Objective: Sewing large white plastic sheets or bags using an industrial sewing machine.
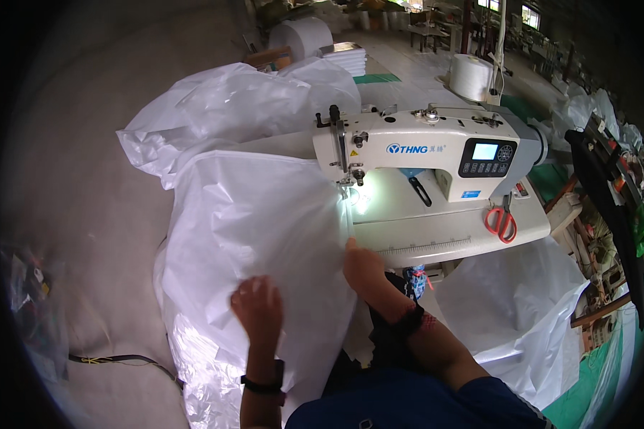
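A large white plastic sheet (250, 207) drapes over the left side of the sewing machine (422, 150) and hangs down in front of me. Its right edge runs under the lit needle area. My right hand (365, 270) is closed on that edge, just in front of the machine bed, with the index finger pointing along it toward the needle. Lower and to the left, my left hand (257, 304) is above the sheet with its fingers curled in; they are slightly blurred, and whatever is inside them is hidden.
Red-handled scissors (502, 222) lie on the bed's right end, and a black-handled tool (420, 191) lies under the machine arm. A thread cone (471, 77) stands behind. More white sheeting (508, 307) hangs at the right. A dark cable (125, 357) crosses the floor at left.
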The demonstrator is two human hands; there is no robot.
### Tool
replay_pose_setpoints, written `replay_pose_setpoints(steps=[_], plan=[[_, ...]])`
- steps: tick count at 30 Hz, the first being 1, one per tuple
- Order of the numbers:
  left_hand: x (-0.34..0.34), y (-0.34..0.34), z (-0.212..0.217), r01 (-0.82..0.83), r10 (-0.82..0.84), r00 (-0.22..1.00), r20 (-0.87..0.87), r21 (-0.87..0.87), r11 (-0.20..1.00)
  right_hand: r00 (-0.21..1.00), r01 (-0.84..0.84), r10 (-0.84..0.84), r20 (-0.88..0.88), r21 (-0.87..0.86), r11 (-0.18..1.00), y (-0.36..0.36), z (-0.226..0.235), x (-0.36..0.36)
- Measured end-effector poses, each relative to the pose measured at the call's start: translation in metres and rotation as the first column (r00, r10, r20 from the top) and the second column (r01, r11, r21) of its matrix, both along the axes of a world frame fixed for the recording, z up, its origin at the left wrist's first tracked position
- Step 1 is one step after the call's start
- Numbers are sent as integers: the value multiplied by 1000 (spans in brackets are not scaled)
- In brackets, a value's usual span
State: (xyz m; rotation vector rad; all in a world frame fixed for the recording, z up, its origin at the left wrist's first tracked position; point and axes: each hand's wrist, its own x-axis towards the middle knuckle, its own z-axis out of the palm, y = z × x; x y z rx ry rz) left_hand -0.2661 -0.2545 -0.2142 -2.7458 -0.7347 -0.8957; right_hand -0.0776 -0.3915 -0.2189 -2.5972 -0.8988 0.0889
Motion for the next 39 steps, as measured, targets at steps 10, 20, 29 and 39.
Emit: replay_pose_setpoints(steps=[10,20,29,39], plan=[[34,115,-9,-250,213,964,-158,-276,928,996,1,5,86,-73,997,42,9,46],[100,177,8,-325,202,906,-371,-306,895,984,151,-167,58,205,967,58,-11,80],[57,154,20,198,-169,980,104,-474,858,30,48,646,-762,647,761,-41,-109,-36],[-69,7,27,-68,110,981,160,-247,967,768,-321,601,-221,679,660,121,-15,-31]])
